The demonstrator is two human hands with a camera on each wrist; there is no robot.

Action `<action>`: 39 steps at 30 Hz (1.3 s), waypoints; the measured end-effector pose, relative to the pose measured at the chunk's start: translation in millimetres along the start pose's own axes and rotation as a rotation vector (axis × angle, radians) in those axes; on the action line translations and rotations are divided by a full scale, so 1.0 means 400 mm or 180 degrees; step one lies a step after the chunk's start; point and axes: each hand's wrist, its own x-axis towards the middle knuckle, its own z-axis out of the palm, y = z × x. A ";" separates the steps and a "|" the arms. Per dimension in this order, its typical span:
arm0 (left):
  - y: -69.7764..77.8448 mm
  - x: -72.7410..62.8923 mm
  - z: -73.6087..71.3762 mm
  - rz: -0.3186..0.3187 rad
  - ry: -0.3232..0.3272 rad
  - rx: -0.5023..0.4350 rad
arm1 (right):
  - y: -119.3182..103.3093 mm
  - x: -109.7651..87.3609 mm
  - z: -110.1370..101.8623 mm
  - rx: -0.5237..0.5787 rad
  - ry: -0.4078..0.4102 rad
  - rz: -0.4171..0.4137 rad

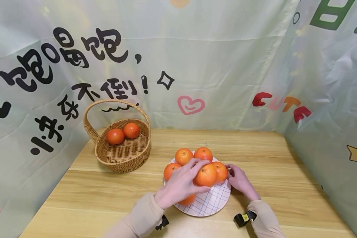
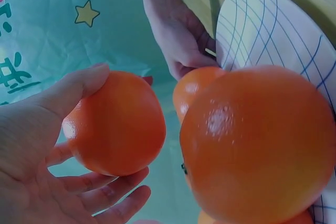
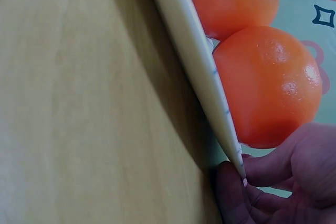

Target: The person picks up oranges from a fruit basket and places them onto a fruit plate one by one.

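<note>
My left hand (image 1: 181, 180) reaches over the plate and holds an orange (image 1: 206, 176), thumb on the near side and fingers on the far side. In the left wrist view, that orange (image 2: 118, 124) sits between thumb and fingers, apart from a larger-looking orange (image 2: 257, 140) close to the camera. Several more oranges (image 1: 184, 156) lie around the round white plate (image 1: 209, 201) with its blue grid lines. At the plate's right rim, my right hand (image 1: 240, 180) pinches the edge; the right wrist view shows the thumb above the rim (image 3: 231, 135) and a finger beneath.
On the left of the wooden table (image 1: 113, 201) stands a wicker basket (image 1: 130, 164) with a tall handle. Two glossy red-orange fruits (image 1: 116, 136) lie inside it. A printed cloth (image 1: 220, 66) hangs behind the table and along its sides.
</note>
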 end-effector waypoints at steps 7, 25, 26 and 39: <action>0.011 -0.005 0.023 0.0175 0.0046 0.0429 | 0.002 -0.001 0.002 0.0037 -0.0008 0.0007; 0.002 -0.018 0.094 0.0493 0.0102 0.1020 | 0.008 -0.001 0.002 0.0046 0.0096 -0.0167; 0.001 -0.018 0.098 0.0504 0.0108 0.1063 | 0.008 -0.001 0.002 0.0041 0.0098 -0.0171; -0.004 -0.025 0.137 0.0621 0.0210 0.1373 | 0.007 0.001 0.002 -0.0015 0.0087 -0.0140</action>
